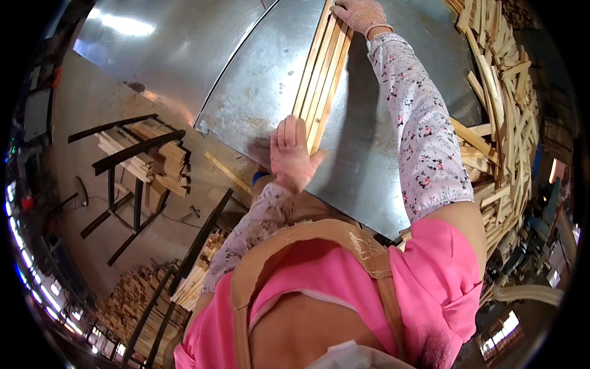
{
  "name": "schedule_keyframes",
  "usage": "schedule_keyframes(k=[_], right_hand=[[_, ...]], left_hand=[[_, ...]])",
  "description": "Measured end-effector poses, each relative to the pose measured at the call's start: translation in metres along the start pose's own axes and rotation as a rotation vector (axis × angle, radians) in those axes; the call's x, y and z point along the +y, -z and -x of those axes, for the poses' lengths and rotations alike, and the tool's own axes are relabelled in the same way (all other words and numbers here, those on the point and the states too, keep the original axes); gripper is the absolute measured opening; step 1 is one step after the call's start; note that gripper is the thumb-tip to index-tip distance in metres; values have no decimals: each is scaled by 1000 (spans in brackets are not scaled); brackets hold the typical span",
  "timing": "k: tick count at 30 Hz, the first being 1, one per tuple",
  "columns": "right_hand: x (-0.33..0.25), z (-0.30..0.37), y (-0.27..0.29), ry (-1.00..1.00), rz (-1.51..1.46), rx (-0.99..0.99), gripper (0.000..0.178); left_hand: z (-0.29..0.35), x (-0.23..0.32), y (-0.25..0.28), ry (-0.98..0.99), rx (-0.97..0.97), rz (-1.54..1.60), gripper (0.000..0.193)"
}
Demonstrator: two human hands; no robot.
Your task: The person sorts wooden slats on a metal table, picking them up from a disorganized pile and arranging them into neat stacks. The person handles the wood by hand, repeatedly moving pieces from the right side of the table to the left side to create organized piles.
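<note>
Several pale wooden strips (319, 80) lie side by side lengthwise on a shiny metal table (246, 92). My left hand (292, 154), in a pinkish work glove, rests at their near end. Its fingers are stretched out flat along the left side, with the thumb spread to the right. At the far end my right hand (362, 15), gloved alike, is closed over the strips, its fingertips partly hidden. Flowered sleeve covers reach up both forearms.
A big heap of loose wooden strips (491, 123) lines the table's right side. On the left, a black metal rack (138, 166) carries stacked wood pieces. More cut wood (141, 295) is piled at the lower left. A ribbed hose (528, 294) runs at the lower right.
</note>
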State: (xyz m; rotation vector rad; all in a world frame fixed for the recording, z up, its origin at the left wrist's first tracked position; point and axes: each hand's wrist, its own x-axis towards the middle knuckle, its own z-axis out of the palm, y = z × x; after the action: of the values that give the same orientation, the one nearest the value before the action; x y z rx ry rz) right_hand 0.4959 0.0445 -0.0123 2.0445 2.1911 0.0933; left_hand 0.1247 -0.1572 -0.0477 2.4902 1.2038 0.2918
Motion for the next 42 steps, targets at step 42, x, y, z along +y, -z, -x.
schedule_keyframes(k=[42], right_hand=[[-299,1235,-147,3073,505,-1024,28]], left_hand=[[265,542,-186,-1624,-1202,113,51]])
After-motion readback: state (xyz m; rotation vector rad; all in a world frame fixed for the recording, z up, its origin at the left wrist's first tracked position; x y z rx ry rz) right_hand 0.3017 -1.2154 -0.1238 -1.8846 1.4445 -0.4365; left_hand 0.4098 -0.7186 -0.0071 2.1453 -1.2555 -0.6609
